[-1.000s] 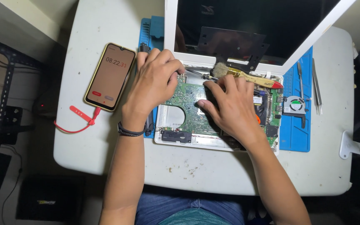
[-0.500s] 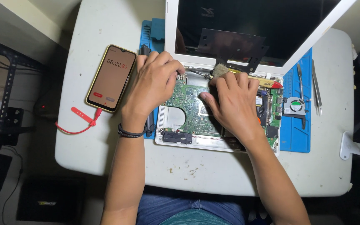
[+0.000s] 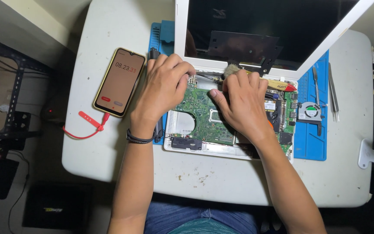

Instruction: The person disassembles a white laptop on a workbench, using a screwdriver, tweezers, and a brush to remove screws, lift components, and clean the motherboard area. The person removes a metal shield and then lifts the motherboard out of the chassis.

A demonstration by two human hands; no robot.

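On the counter [image 3: 109, 143] the opened laptop [image 3: 282, 26] hasn't moved. Both hands have edged toward the board's [image 3: 200, 117] top edge — left hand [image 3: 163, 89] curled, grip unclear; right hand [image 3: 241, 104] now pinching something small (hidden) beside the brush [image 3: 256, 78].

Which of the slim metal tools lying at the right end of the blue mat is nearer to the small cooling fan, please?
The shorter tool, lying just above the cooling fan on the blue mat. The longer tweezers lie farther right, near the mat's edge.
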